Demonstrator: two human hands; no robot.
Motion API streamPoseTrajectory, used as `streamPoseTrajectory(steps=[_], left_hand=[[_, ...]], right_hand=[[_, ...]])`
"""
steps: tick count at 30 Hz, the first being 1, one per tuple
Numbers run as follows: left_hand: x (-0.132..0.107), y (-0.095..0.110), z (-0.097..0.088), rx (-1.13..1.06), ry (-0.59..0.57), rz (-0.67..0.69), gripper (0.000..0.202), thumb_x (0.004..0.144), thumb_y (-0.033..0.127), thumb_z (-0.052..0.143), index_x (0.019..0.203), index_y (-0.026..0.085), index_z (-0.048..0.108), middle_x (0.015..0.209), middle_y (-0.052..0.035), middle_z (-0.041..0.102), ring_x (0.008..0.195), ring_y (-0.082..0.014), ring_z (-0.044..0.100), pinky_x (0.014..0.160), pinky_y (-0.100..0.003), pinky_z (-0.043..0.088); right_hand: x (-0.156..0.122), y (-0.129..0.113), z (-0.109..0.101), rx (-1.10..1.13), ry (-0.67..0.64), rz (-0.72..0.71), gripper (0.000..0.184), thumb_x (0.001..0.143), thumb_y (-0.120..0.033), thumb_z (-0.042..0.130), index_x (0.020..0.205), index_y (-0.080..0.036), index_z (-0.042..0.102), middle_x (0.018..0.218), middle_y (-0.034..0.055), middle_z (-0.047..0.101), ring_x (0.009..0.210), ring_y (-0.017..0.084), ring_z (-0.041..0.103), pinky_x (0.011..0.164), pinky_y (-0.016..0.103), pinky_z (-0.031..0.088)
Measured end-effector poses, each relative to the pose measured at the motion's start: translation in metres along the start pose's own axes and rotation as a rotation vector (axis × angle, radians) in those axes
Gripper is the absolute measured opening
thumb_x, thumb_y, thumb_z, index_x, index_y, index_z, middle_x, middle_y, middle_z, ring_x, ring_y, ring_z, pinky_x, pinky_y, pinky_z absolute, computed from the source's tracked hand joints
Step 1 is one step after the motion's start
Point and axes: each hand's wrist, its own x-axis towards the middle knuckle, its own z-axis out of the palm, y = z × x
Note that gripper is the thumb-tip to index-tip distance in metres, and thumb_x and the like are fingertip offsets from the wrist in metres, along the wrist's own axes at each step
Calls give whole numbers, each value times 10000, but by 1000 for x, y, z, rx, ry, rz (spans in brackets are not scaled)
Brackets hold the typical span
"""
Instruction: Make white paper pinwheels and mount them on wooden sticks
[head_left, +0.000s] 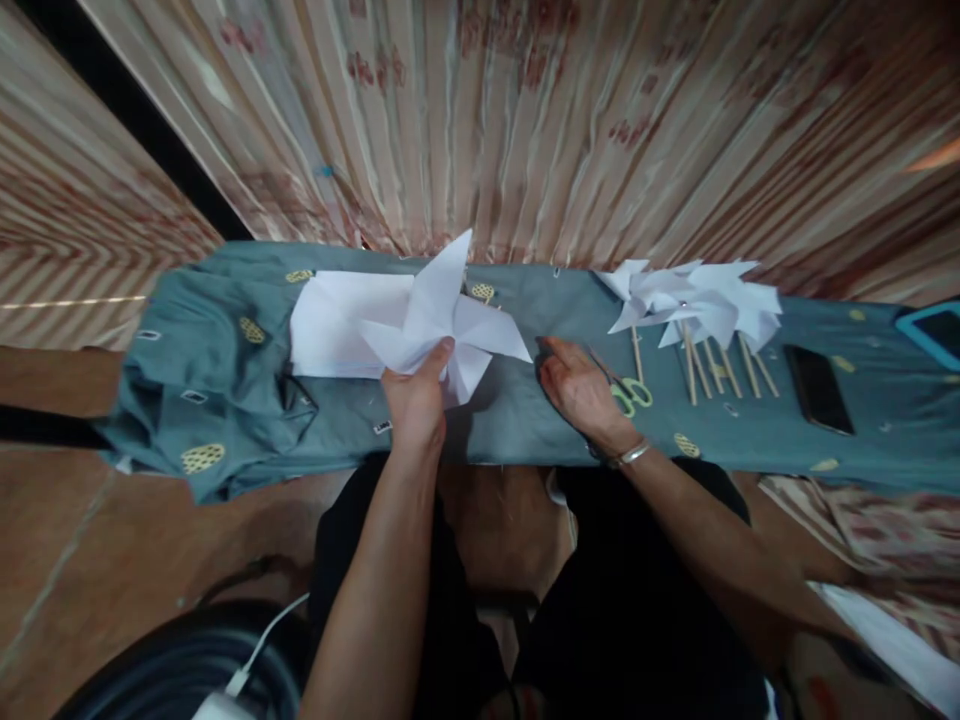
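Note:
My left hand (415, 398) pinches the centre of a white paper pinwheel (442, 318), holding it up over the teal cloth (517, 410). My right hand (579, 385) rests on the cloth to the right of the pinwheel, fingers loosely curled with the palm turned up and nothing in it. Its fingers lie close to the green-handled scissors (628, 393). A silver bangle sits on the right wrist.
A stack of white paper sheets (330, 325) lies left of the pinwheel. Several finished pinwheels on wooden sticks (697, 315) lie at the right. Beyond them are a black phone (817, 388) and a blue-edged tablet (934, 330). A striped curtain hangs behind.

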Motion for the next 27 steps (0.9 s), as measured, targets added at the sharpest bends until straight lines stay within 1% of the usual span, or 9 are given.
streamPoseTrajectory(steps=[2,4,7,11,15,17,20,24,27], left_hand=[[-2,-4,4,24,-6,5,401,535,111,801,925,111,704,890,-63,756,928,-203,706,946,-347,518],[-3,-7,5,50,-14,10,398,535,124,810,918,107,702,887,-67,755,918,-202,707,937,-343,523],[-3,-10,5,81,-36,28,403,530,143,819,914,107,702,892,-70,754,924,-203,703,929,-340,527],[-4,-18,4,144,-85,35,407,512,181,835,889,103,702,875,-70,750,904,-210,703,918,-359,532],[-7,-25,6,212,-127,17,378,514,221,839,851,114,703,877,-75,748,890,-226,702,898,-377,540],[-8,-28,7,227,-137,9,352,522,222,834,834,119,707,875,-78,748,873,-226,702,888,-373,544],[-9,-29,8,238,-145,-8,345,528,225,822,839,120,715,858,-78,749,852,-223,703,861,-361,552],[-10,-28,9,281,-144,-18,345,526,254,820,827,118,722,861,-91,753,839,-228,702,807,-342,561],[-12,-26,9,327,-128,-30,336,529,271,824,808,112,725,861,-104,755,796,-228,700,756,-339,562]], right_hand=[[-3,-4,0,-2,-12,-22,328,960,-195,356,1105,-108,638,1380,167,546,1269,286,488,1073,475,379],[-6,-5,2,40,3,-24,325,970,-223,357,1080,-119,644,1372,154,552,1256,276,494,1070,457,383],[-7,0,6,175,41,32,288,959,-267,405,995,-144,663,1302,132,599,1203,252,534,1063,408,393],[-6,10,11,379,86,154,187,891,-241,501,860,-191,678,1133,75,681,1088,228,609,1009,387,434],[-3,15,15,507,171,194,103,786,-184,576,735,-222,656,979,29,707,957,211,656,911,384,494],[-1,15,16,523,204,200,110,754,-154,582,699,-228,642,931,20,708,907,205,661,865,376,511],[-1,13,16,512,218,208,117,738,-130,577,714,-228,639,904,23,705,873,203,660,825,365,520],[-1,10,14,476,201,191,120,741,-125,573,719,-223,640,942,52,706,915,225,656,864,377,505],[-2,8,12,476,191,202,136,732,-121,562,696,-227,639,955,52,707,930,227,659,878,379,499]])
